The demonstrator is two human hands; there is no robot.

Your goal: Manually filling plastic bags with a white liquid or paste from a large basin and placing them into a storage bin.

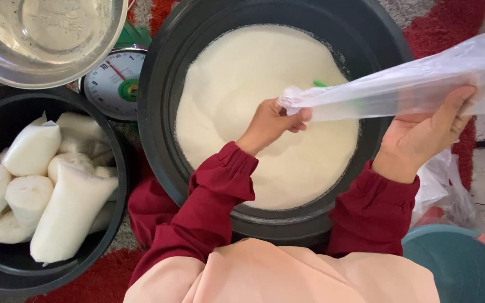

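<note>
A red carpet with grey patches (450, 28) covers the floor beneath everything in view. Above it, a long clear plastic bag (399, 90) is held nearly level over a large black round tub (158, 112) filled with pale cream-white powder (242, 84). The left hand (270, 124) is clenched on the bag's bunched, narrow end, fingers curled round it above the middle of the powder. The right hand (422, 134) grasps the bag further along from beneath, palm up with the thumb alongside, over the tub's right rim, where the bag widens and runs out of view. A small bit of something green (319, 84) shows just behind the bag near the left hand; what it is cannot be told. Both arms wear dark red sleeves (220, 191).

To the left of the tub stands a second black round tub (7, 101) holding several filled, white plastic packets (68, 207) piled together. Between the two tubs sits a round dial weighing scale (113, 81), and above it a shiny metal bowl (46, 39). A teal round container (456, 258) lies at the lower right.
</note>
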